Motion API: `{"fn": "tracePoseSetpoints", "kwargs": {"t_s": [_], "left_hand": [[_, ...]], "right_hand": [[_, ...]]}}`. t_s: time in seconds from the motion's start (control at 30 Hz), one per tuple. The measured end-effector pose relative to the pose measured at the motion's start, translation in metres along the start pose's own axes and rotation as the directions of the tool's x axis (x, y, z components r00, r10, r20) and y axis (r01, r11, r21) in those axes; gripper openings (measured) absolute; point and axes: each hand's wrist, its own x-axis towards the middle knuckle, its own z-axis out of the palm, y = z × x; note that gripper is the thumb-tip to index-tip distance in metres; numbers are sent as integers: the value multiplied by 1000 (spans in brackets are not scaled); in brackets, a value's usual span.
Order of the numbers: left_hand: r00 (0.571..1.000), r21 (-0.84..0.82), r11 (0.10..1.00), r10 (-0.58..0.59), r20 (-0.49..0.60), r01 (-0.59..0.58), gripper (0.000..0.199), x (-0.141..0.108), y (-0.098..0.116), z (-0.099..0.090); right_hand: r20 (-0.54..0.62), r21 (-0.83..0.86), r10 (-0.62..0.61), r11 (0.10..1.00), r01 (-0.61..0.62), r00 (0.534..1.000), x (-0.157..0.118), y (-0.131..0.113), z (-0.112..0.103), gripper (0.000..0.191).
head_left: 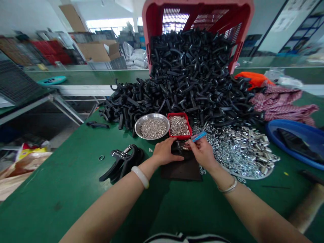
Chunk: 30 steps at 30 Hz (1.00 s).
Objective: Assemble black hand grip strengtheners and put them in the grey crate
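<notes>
Head view: the right hand (202,153) pinches a blue tool (199,136); whether the left hand (164,152) grasps anything, I cannot tell. A slip could jolt the red tray (181,137), spilling metal pieces (178,125).

- A slim blue tool (199,136), gripped in the fingers of the right hand (204,153), slanting with its right end higher; its working end is hard to make out.
- A small workpiece (180,146) with dark and silvery parts, between the thumb and fingers of the left hand (165,152), partly hidden; its exact shape is unclear.
- A dark, flat pad (182,170), straight-edged, lying on the green surface (76,199) beneath the hands, its near part uncovered.
</notes>
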Motion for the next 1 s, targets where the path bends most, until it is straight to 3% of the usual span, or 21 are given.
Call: {"fn": "tracePoseSetpoints", "kwargs": {"t_s": [0.17,0.33,0.5,0.63,0.7,0.8,0.87,0.93,1.0], "left_hand": [[1000,6,1000,1,-7,-1,90,0,-1,0],[1000,13,1000,17,8,-17,91,1,-2,0],[999,19,999,26,30,-26,95,1,-3,1],[990,12,996,86,114,-88,93,2,-10,-6],[972,-13,991,134,194,-134,89,3,-14,-10],[952,-40,988,153,266,-148,88,6,-18,-14],[955,-43,991,137,264,-130,90,8,-18,-14],[958,-55,991,131,255,-121,90,8,-18,-13],[960,-73,991,130,247,-115,91,8,-18,-11]], "right_hand": [[0,-41,-24,999,24,1000,-1,-1,4,26],[18,-259,-111,960,111,994,-3,-2,3,21],[17,-339,-155,928,151,988,-5,-6,5,18],[31,-448,-205,872,197,978,-6,-12,9,18],[13,-366,-145,920,140,989,-4,-12,11,19],[-30,-67,62,996,-63,998,2,-10,12,27],[-25,152,244,959,-238,969,6,-7,10,30],[27,320,398,866,-385,917,10,-4,7,30],[83,378,453,810,-449,887,11,-3,4,29]]}}
